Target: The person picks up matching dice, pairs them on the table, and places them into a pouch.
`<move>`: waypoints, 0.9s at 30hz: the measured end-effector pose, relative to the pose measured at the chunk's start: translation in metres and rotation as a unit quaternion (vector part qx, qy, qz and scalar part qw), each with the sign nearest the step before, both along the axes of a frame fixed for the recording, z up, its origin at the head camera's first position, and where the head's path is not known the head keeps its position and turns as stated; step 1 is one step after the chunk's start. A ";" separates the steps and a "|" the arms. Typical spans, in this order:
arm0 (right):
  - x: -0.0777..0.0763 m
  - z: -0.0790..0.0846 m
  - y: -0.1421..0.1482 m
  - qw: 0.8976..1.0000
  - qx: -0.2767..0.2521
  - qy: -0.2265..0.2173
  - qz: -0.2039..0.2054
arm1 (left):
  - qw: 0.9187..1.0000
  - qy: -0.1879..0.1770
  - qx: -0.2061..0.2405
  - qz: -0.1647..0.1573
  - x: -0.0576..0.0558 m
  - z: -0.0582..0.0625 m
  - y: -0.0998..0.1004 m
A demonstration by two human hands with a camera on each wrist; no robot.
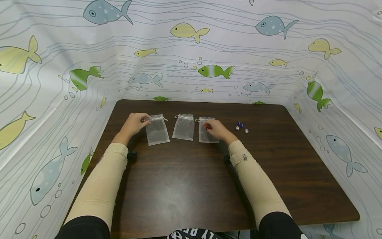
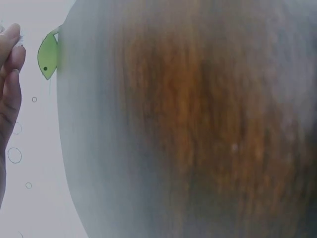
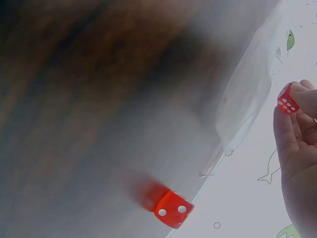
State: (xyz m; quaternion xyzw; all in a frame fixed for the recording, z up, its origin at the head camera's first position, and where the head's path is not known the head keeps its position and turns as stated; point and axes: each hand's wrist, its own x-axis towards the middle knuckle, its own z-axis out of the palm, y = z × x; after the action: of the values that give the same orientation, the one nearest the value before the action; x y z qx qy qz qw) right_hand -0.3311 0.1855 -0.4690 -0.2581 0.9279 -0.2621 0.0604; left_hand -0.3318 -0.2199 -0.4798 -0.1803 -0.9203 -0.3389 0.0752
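Observation:
Three sheer white drawstring pouches lie in a row on the table: a left pouch (image 1: 158, 131), a middle pouch (image 1: 183, 127) and a right pouch (image 1: 206, 135). My left hand (image 1: 138, 122) pinches the upper left edge of the left pouch; only its fingers show at the border of the left wrist view. Over the right pouch, my right hand (image 1: 217, 128) pinches a red die (image 3: 287, 99) between thumb and fingers. A second red die (image 3: 173, 209), two pips facing the camera, sits low in the right wrist view.
To the right of my right hand lie blue dice (image 1: 240, 124), a white die (image 1: 237, 128) and another white die (image 1: 246, 131). The dark wooden table (image 1: 179, 186) is bordered by a white fish-printed sheet (image 1: 226, 49) at the back and sides.

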 end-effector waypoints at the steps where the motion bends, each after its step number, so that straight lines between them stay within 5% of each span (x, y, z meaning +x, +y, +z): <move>1: 0.000 0.001 -0.001 1.000 0.000 0.000 0.000 | 1.000 -0.002 0.001 0.000 0.000 0.000 0.001; 27: -0.003 0.009 -0.018 1.000 -0.006 0.013 0.019 | 1.000 -0.008 0.003 -0.002 0.000 0.002 0.002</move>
State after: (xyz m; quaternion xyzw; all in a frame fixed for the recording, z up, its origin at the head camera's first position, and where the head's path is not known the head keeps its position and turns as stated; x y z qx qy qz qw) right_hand -0.3343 0.1679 -0.4605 -0.2799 0.9218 -0.2632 0.0513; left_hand -0.3314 -0.2180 -0.4775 -0.1790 -0.9195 -0.3435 0.0676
